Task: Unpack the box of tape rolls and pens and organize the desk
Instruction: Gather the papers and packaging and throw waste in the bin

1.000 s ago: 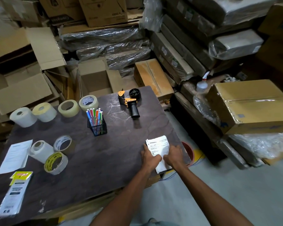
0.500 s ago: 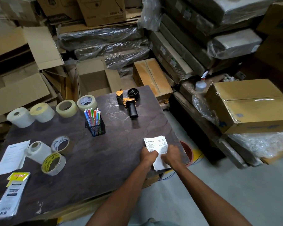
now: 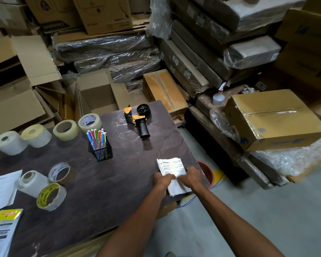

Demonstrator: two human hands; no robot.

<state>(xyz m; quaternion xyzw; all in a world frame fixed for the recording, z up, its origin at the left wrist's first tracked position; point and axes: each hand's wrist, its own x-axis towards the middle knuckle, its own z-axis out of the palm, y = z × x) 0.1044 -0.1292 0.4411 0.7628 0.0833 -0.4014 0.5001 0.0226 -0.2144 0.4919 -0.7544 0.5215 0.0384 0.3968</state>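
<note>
A stack of white printed slips (image 3: 170, 166) lies near the right front corner of the dark desk (image 3: 104, 184). My left hand (image 3: 162, 181) and my right hand (image 3: 189, 178) both grip the stack's near end, fingers curled over it. A black mesh holder with coloured pens (image 3: 100, 145) stands mid-desk. Several tape rolls sit along the back left, among them a clear roll (image 3: 90, 122) and a tan-cored roll (image 3: 65, 130). Three more rolls cluster at the left front, one with yellow print (image 3: 51, 196). An orange and black tape dispenser (image 3: 138, 119) lies at the back.
An open empty cardboard box (image 3: 98, 97) stands behind the desk. Paper sheets (image 3: 3, 190) and a packet with a yellow label (image 3: 4, 230) lie at the left edge. Wrapped bundles and sealed boxes (image 3: 272, 117) crowd the right. A red bucket (image 3: 207, 172) sits beside the desk corner.
My hands have slid slightly along the slips and closed more tightly over their near end. The stack stays at the desk's right front corner.
</note>
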